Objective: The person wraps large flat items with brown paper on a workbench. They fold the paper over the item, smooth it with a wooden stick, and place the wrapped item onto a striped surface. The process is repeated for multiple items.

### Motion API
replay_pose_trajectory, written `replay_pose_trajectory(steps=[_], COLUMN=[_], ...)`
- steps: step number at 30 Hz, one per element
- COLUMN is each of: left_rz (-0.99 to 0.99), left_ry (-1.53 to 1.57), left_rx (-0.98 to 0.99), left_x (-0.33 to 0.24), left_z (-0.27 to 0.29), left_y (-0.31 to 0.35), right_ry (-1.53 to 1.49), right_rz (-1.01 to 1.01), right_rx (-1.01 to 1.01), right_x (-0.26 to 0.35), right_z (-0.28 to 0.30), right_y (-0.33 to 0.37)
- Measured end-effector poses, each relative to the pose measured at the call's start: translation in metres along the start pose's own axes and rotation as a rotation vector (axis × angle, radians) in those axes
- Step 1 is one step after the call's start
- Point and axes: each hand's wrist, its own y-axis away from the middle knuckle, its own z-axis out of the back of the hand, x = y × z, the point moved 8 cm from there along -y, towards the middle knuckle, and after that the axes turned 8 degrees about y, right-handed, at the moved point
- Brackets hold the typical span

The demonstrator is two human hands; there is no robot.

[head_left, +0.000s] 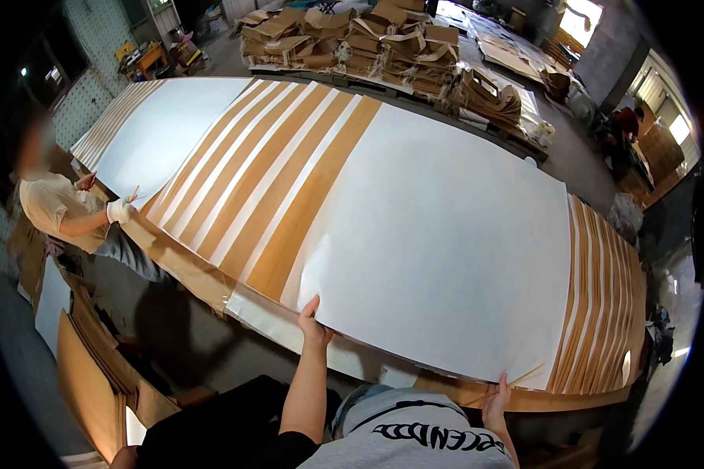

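A large white sheet point(446, 234) lies on top of a fanned stack of brown and white sheets point(242, 176) on the long table. My left hand point(315, 322) is closed on the sheet's near edge at its left corner, thumb on top. At the near right corner, my right hand point(496, 397) pinches the edge, with a thin wooden stick point(528, 374) also between its fingers and sticking out over the sheet. The undersides of both grips are hidden. Further right, more sheets point(594, 313) are fanned in narrow brown and white strips.
At the table's left, a co-worker's gloved hand point(120, 210) holds a thin stick beside another white sheet point(168, 129). Bundles of brown material point(352, 47) are piled on pallets behind. Brown boards point(90, 375) lean at the lower left. Another person point(624, 129) is at the far right.
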Motion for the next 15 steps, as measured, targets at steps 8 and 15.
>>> replay_pose_trajectory(steps=[8,15], left_rz=[-0.052,-0.702], left_ry=[0.019,-0.846], left_rx=[-0.155,-0.506], left_x=[-0.004,-0.118], left_z=[0.009,0.033], left_y=[0.001,0.021], right_ry=[0.072,0.142], right_rz=[0.001,-0.021], right_rx=[-0.010,0.018], right_x=[0.003,0.002], right_z=[0.001,-0.008], right_y=[-0.004,-0.001])
